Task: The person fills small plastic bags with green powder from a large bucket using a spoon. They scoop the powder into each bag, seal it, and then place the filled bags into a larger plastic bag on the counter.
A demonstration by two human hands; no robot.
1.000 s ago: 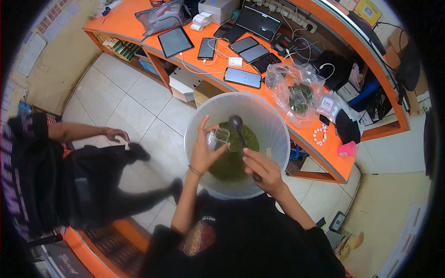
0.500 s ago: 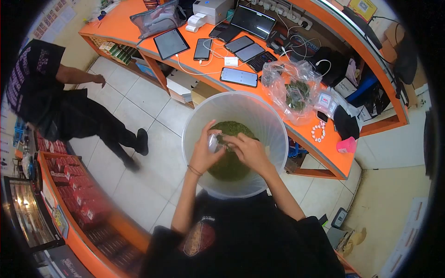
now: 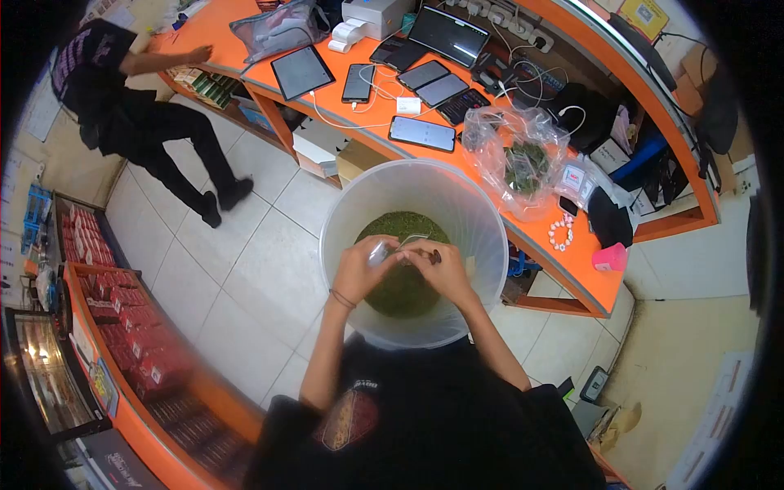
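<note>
A large translucent tub [image 3: 482, 204] stands right in front of me, with green shredded material [image 3: 404, 300] in its bottom. Above it, my left hand [image 3: 362, 269] is closed around a small clear plastic bag [image 3: 378, 252]. My right hand [image 3: 439, 271] is beside it, thumb and fingers pinched together at the bag's opening, where a thin pale edge shows. The fingertips of both hands nearly meet. Whatever is inside the bag is too small to make out.
Behind the tub, an orange counter [image 3: 600, 282] holds phones, a tablet [image 3: 302, 74], a laptop [image 3: 447, 37] and a clear bag of green material [image 3: 527, 167]. Another person [image 3: 122, 106] walks at the left. Red packs [image 3: 155, 363] fill a lower-left shelf.
My right hand's fingers have drawn in from spread to a pinch close to my left hand. The other person has moved up and away, with an arm now over the counter.
</note>
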